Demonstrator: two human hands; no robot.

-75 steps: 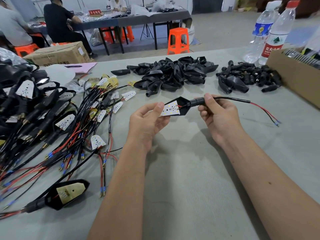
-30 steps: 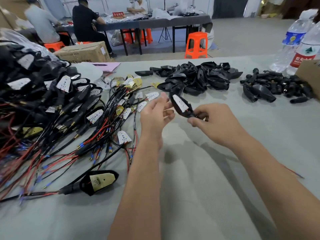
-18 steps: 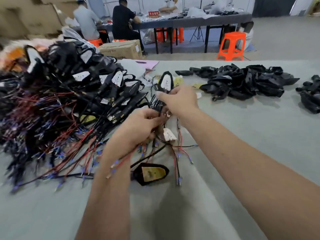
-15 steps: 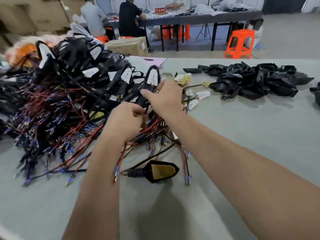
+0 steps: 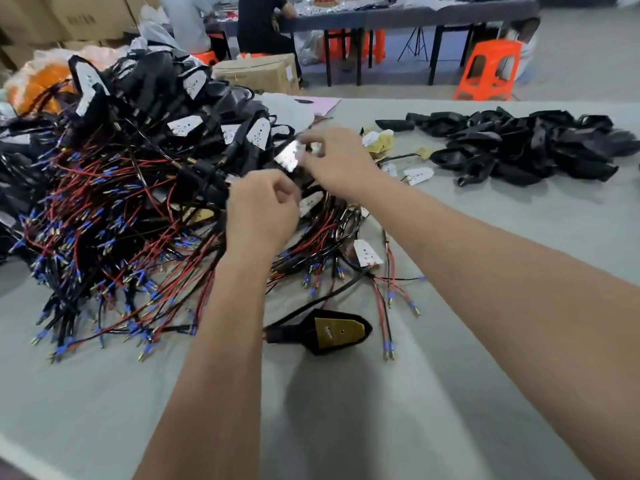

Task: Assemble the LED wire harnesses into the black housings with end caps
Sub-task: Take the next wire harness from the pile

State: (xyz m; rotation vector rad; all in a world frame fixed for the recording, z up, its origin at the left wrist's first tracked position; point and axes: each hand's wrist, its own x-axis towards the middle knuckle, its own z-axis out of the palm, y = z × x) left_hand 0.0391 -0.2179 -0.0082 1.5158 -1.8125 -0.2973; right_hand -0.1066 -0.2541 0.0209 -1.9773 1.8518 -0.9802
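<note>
A black housing with a white dotted LED board (image 5: 289, 156), blurred at upper centre, is pinched by the right hand (image 5: 334, 161); whether anything is held by the curled left hand (image 5: 261, 211) cannot be told

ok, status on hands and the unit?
Right hand over finished pile, assembled unit at fingertips, blurred. Left hand curled above loose harnesses. Nothing blocking.

A big tangled heap of harnesses (image 5: 114, 202), red and black wires with blue-tipped ends and white LED boards, covered the table's left. One assembled housing (image 5: 329, 332) lay flat in front, its board yellowish. Empty black housings (image 5: 519, 147) were piled at the far right, loose boards (image 5: 417, 175) between.
</note>
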